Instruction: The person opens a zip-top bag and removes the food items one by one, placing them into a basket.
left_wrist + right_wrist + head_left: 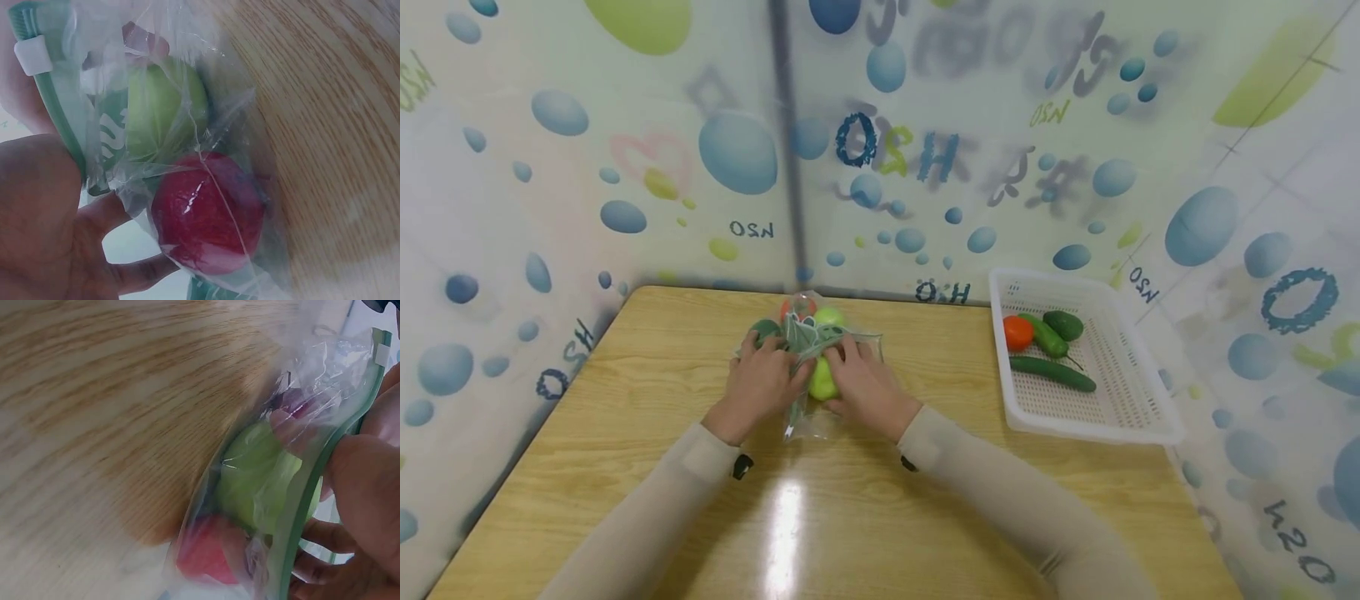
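A clear zip bag (808,427) with a green closure strip (55,115) lies near the table's far edge. Inside it show light green round fruit (823,383) and a red round fruit or vegetable (209,215). My left hand (758,382) holds the bag's left side, its fingers over a dark green item (766,328). From the right, my right hand (870,388) grips the bag by its opening; in the right wrist view the fingers curl at the green strip (312,481). A white slider (33,55) sits at the strip's end.
At the right of the wooden table (925,500) stands a white plastic basket (1120,358). It holds a tomato (1018,333), a green pepper (1047,337), a cucumber (1052,372) and a dark green avocado-like item (1063,325). Patterned curtain walls (887,208) border the table.
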### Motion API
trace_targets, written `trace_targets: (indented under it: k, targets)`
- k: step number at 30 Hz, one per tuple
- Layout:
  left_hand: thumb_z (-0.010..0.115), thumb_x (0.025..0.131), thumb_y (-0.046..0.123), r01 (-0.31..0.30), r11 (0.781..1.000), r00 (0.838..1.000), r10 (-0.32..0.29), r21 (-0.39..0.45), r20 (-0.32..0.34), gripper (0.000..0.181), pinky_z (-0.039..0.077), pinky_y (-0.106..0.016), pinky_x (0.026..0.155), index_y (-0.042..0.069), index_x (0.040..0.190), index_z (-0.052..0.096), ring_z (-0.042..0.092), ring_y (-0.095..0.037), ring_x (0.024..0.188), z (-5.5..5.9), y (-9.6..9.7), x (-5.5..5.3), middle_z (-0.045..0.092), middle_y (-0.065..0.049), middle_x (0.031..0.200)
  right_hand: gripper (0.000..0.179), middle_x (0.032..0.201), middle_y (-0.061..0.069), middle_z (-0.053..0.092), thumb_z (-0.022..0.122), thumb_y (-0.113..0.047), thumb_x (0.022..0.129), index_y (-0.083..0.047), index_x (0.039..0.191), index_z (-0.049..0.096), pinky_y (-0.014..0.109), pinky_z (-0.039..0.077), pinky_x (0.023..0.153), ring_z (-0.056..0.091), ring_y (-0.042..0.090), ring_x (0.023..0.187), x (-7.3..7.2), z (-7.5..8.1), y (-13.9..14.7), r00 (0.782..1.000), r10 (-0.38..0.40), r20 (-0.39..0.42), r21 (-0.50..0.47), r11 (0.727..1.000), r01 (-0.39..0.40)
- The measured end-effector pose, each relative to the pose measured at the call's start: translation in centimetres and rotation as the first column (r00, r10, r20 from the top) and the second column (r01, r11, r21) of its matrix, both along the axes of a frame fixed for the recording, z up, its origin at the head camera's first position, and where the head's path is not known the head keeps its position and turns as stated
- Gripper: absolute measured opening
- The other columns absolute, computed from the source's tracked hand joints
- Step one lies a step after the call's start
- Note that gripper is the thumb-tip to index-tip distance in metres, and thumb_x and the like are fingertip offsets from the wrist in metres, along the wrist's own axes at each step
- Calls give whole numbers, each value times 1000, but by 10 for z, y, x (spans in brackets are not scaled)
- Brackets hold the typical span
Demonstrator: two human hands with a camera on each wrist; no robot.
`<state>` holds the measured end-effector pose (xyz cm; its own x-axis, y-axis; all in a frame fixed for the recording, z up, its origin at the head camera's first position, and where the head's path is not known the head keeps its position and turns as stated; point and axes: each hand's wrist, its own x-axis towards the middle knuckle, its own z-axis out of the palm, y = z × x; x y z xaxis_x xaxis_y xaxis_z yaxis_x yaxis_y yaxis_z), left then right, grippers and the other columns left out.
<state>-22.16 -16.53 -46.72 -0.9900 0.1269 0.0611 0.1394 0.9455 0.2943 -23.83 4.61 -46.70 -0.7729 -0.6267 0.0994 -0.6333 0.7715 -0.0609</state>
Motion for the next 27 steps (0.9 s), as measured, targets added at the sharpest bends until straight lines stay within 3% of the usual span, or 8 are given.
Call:
trace_targets:
  k: [8, 13, 16, 27]
  targets:
    - [49, 124, 50, 2, 1000, 1000, -2, -2, 19, 56, 42, -95, 118, 11, 129, 89, 34, -70, 167, -1, -2, 0, 65, -31, 164, 75, 140, 12, 74, 97, -41, 98, -5, 149, 57, 45, 63, 113, 78, 28, 125, -4, 1, -3, 997, 73, 19, 17, 997, -74]
    - [50, 123, 49, -2, 1000, 1000, 2, 0, 17, 55, 42, -95, 118, 10, 126, 89, 34, -69, 167, -1, -2, 0, 66, -30, 163, 82, 160, 18, 68, 98, -37, 99, -5, 161, 55, 60, 46, 137, 73, 33, 144, -5, -1, 0, 994, 100, 36, -21, 995, -99]
    - [51, 123, 49, -1, 1000, 1000, 1, 10, 22, 54, 41, -95, 118, 9, 130, 88, 32, -70, 168, -1, -2, 0, 64, -30, 164, 82, 166, 19, 64, 98, -33, 98, -7, 164, 56, 63, 37, 142, 68, 34, 151, -5, -1, 2, 992, 111, 63, -54, 993, -108]
    - [53, 123, 48, -2, 1000, 1000, 1, 27, 25, 53, 40, -95, 120, 10, 134, 87, 33, -70, 167, 0, -5, -1, 64, -31, 164, 75, 157, 20, 69, 100, -22, 95, -9, 157, 60, 48, 61, 122, 73, 33, 141, -5, 9, 12, 973, 151, 173, -191, 975, -117]
